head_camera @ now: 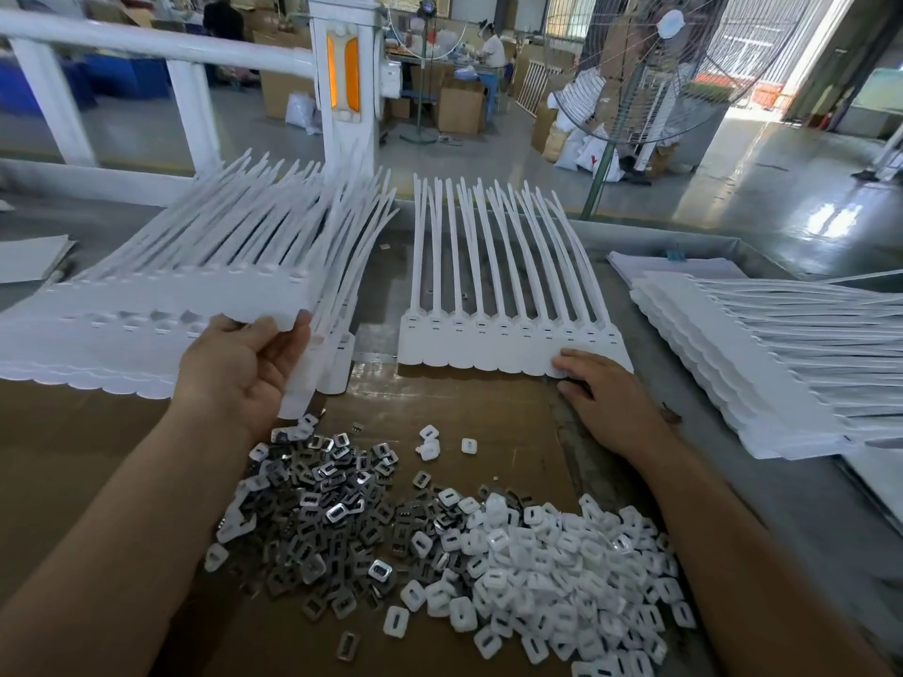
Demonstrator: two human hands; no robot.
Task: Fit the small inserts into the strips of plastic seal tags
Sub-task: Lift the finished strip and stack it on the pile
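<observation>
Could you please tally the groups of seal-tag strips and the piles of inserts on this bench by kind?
Stacks of white plastic seal-tag strips: 2 (left stack, right stack)
Single white strip lying flat: 1
Pile of small grey metal inserts: 1
Pile of small white plastic inserts: 1
Total: 5

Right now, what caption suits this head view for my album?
Left hand holds stacked tag strips; right hand rests on one strip near heaped inserts.
</observation>
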